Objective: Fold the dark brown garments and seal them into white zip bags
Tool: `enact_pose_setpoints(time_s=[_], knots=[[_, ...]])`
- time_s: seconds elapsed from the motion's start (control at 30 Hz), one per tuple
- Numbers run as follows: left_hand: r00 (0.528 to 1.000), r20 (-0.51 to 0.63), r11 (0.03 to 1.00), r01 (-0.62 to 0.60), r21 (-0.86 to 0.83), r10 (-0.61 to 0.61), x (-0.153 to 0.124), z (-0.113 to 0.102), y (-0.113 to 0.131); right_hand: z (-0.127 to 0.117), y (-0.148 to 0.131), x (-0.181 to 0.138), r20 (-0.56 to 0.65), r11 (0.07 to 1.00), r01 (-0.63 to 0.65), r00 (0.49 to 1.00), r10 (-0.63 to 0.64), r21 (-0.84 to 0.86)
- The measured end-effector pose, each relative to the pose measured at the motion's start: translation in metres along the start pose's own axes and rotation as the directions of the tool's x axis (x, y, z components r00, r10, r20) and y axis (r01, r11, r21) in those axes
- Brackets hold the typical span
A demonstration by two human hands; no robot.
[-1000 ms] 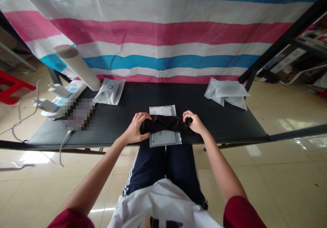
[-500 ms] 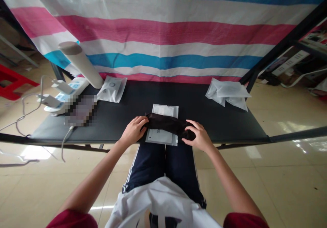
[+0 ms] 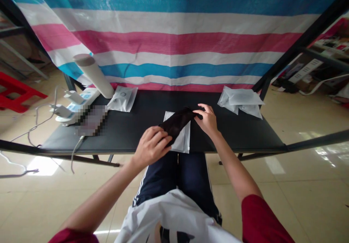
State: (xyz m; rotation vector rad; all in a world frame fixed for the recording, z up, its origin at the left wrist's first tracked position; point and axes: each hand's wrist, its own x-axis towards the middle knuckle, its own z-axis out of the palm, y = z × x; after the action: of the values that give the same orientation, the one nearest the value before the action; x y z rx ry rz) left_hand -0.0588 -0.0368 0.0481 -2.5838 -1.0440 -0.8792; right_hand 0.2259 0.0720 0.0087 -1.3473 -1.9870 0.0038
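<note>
A strip of thin black fabric (image 3: pixel 178 121) stretches at a slant between my two hands, over a flat white zip pouch (image 3: pixel 183 141) on the black table. My left hand (image 3: pixel 154 144) is closed on the fabric's lower left end, near the table's front edge. At the upper right end, my right hand (image 3: pixel 205 118) pinches the fabric between thumb and index finger, its other fingers loosely curled. The fabric covers the middle of the pouch. What kind of cloth item it is, I cannot tell.
On the left of the black table (image 3: pixel 147 108) are a power strip (image 3: pixel 88 97) with chargers, a blurred phone (image 3: pixel 92 120), a pale bottle (image 3: pixel 95 76) and a white pouch (image 3: pixel 124 98). More white pouches (image 3: pixel 241 100) lie back right. Striped sheeting (image 3: pixel 174 41) hangs behind.
The black fabric has turned from nearly level to slanting up to the right. My right hand has moved up and away from me; my left hand has shifted right and slightly nearer.
</note>
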Motion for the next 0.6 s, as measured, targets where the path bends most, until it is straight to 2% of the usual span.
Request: enact_pose_setpoints(time_s=[0.13, 0.27, 0.43, 0.53, 0.6], knots=[[0.984, 0.176, 0.997, -0.015, -0.071, 0.027, -0.015, 0.028, 0.052, 0.04, -0.008, 0.013, 0.134, 0.997, 0.082, 0.988, -0.08, -0.008], [0.929, 0.362, 0.991, 0.11, -0.079, -0.074, -0.025, 0.059, 0.075, 0.068, -0.008, 0.007, 0.244, 0.994, 0.108, 0.964, -0.105, -0.001], [0.907, 0.411, 0.985, 0.146, -0.097, -0.094, -0.038, 0.062, 0.064, 0.074, 0.001, -0.002, 0.287, 0.994, 0.108, 0.952, -0.109, 0.021], [0.883, 0.462, 0.954, 0.203, -0.219, -0.082, -0.04, 0.054, 0.046, 0.073, 0.003, -0.003, 0.308, 0.995, 0.096, 0.946, -0.1, 0.028], [0.862, 0.495, 0.885, 0.313, -0.346, -0.111, -0.034, 0.048, 0.034, 0.072, 0.002, -0.003, 0.311, 0.996, 0.078, 0.947, -0.084, 0.031]])
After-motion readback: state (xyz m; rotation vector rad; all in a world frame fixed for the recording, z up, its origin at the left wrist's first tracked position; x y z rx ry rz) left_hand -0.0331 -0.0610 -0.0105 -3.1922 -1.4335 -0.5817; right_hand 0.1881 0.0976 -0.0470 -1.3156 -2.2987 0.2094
